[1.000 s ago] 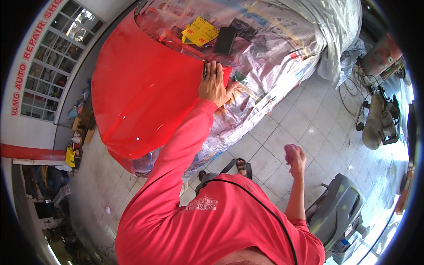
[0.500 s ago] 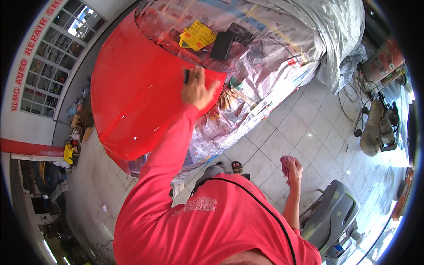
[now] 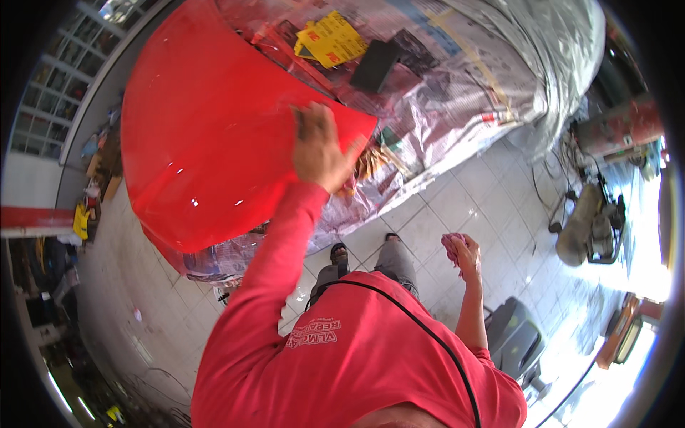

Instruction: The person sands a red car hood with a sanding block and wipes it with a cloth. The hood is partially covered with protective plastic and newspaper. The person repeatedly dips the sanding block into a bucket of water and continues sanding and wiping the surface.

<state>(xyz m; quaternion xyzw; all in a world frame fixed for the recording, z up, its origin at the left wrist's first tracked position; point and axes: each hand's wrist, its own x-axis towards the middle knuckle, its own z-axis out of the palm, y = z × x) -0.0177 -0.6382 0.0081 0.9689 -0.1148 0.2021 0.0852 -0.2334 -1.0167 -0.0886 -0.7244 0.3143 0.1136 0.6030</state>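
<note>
My left hand (image 3: 320,148), blurred by motion, lies on the glossy red car hood (image 3: 207,121) near its corner. A small dark piece shows under its fingers, mostly hidden, its kind unclear. My right hand (image 3: 468,258) hangs off to the right above the floor, closed round a crumpled reddish-pink rag (image 3: 454,247). Beyond the hood, yellow sandpaper sheets (image 3: 334,40) and a black block (image 3: 375,65) lie on the paper masking (image 3: 457,85) that covers the car.
Silvery plastic sheeting (image 3: 549,64) drapes over the car's far right. An air compressor (image 3: 585,228) with loose hoses stands on the tiled floor (image 3: 399,228) at right. Close to my right arm is a grey chair-like plastic object (image 3: 515,339). Shelving and clutter line the left side.
The view has shifted, with the hood appearing larger and further left. My left hand stays on the hood, its fingers now more blurred. My right hand still grips the rag; my feet have shifted.
</note>
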